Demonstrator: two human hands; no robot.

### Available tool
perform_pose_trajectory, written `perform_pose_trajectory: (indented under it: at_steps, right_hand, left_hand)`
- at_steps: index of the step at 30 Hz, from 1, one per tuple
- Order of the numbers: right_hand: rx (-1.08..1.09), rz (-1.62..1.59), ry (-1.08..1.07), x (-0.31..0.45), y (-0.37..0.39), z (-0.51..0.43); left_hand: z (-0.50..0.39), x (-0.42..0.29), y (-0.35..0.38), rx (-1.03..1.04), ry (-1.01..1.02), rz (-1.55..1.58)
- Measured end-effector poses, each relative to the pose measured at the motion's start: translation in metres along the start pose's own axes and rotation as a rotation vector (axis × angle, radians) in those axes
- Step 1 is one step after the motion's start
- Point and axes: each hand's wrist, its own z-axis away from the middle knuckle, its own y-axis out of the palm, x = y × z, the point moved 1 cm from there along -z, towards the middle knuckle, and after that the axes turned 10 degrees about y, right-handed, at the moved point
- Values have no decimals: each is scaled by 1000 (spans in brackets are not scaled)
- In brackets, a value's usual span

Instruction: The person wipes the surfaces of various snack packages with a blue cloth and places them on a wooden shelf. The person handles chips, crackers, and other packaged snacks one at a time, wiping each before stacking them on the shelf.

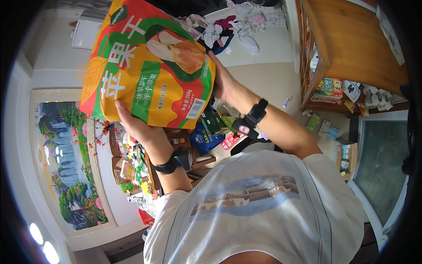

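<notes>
A large red, orange and green dried-apple pouch is held up in front of me at a tilt, with its printed face towards the camera. Apple slices, a barcode and writing show on it. My left hand grips the pouch's lower edge, with the thumb on the printed face. On the right edge is my right hand, its fingers mostly hidden behind the pouch. Black straps with small devices circle both wrists. Below the pouch, between my forearms, a blue food bag and a red-and-white box are partly visible.
Clothes lie heaped on a pale surface at the top. A wooden shelf unit with packages stands at right, near small boxes on the floor. Packaged goods crowd a wooden table on the left, beside a framed landscape picture.
</notes>
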Motion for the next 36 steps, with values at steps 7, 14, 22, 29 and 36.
perform_pose_trajectory:
  at_steps: [7, 14, 22, 29, 36]
  right_hand:
    - [-313, 20, 390, -39, -13, 61]
    - [-173, 114, 349, -9, -21, 50]
    - [-274, 110, 105, 39, -60, 22]
    - [-21, 945, -199, 66, -29, 32]
    - [-254, 1337, -687, 29, 49, 53]
  left_hand:
    - [11, 16, -8, -179, 109, -270]
    - [18, 10, -25, -145, 55, -267]
    - [11, -5, -95, 277, -202, 35]
    - [-24, 26, -137, 263, -232, -94]
    - [-24, 65, -84, 318, -124, -606]
